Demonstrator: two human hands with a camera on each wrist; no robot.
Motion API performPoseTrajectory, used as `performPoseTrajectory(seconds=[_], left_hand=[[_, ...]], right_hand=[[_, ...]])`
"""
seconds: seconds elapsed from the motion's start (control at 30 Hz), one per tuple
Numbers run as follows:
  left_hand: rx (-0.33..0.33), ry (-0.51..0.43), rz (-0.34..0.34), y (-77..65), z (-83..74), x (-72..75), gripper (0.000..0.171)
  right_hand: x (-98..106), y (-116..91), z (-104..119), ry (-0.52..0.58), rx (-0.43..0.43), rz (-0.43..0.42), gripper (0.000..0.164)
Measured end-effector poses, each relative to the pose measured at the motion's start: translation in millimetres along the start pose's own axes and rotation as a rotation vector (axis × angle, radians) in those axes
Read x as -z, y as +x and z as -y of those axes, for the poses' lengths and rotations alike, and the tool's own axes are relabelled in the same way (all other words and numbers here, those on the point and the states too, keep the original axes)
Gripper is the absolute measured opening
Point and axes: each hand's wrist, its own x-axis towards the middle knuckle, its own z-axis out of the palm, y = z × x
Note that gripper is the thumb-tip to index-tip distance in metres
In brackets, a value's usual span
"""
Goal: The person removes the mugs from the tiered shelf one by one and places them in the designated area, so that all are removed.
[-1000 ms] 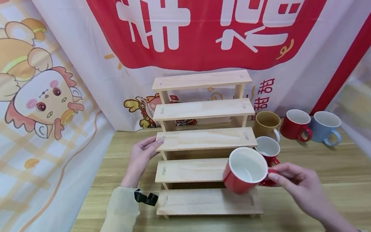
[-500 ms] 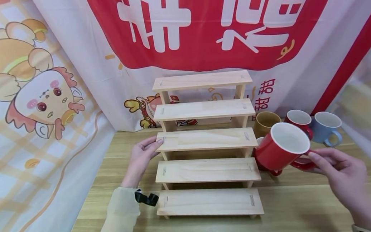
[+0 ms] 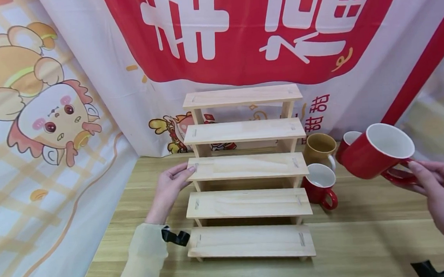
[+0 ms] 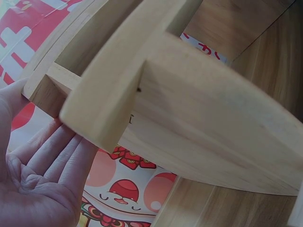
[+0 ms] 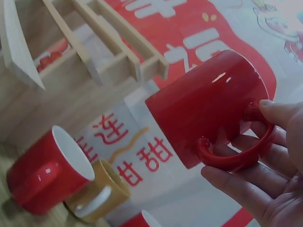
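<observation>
A glossy red mug (image 3: 356, 159) with a white inside is held tilted in the air at the right, its handle between the thumb and fingers of my right hand (image 3: 443, 187). The right wrist view shows the fingers passing through the handle (image 5: 239, 158). My left hand (image 3: 171, 185) grips the left end of the middle step of a five-tier pale wooden display stand (image 3: 247, 166). The thumb lies on top of that step, and the left wrist view has the fingers (image 4: 57, 156) under and behind its end.
Right of the stand, another red mug (image 3: 315, 192) and a mustard mug (image 3: 317, 151) stand on the wooden table (image 3: 369, 248). A further red mug (image 3: 340, 149) is partly hidden behind the held one. Printed cloth walls (image 3: 134, 97) enclose the table.
My right hand has carried the red mug from over the stand's lower steps to the right and back, now covering the blue mug. My left hand and the stand have stayed put.
</observation>
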Motion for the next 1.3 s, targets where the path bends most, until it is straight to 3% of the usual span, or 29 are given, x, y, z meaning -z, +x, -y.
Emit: performPoseTrajectory(seconds=[0.17, 0.33, 0.53, 0.6, 0.8, 1.03, 1.3], left_hand=[[-0.006, -0.005, 0.000, 0.3, 0.3, 0.6, 0.066], [-0.006, -0.005, 0.001, 0.2, 0.2, 0.2, 0.066], [-0.009, -0.006, 0.000, 0.8, 0.0, 0.2, 0.065], [-0.008, -0.007, 0.000, 0.6, -0.2, 0.3, 0.064], [-0.010, -0.009, -0.003, -0.8, -0.5, 0.1, 0.060], [-0.009, -0.001, 0.004, -1.9, -0.7, -0.8, 0.061], [-0.010, 0.002, -0.001, -0.8, 0.1, -0.3, 0.061]], right_hand=[[10, 12, -14, -0.158, -0.077, -0.036, 0.011], [16, 15, -40, -0.080, -0.111, -0.019, 0.010], [23, 13, -68, -0.237, -0.183, 0.010, 0.003], [24, 13, -77, -0.223, -0.202, 0.015, 0.003], [21, 8, -102, -0.324, -0.208, -0.009, 0.007], [17, 5, -115, -0.494, -0.245, -0.038, 0.008], [13, 0, -125, -0.486, -0.277, -0.050, 0.018]])
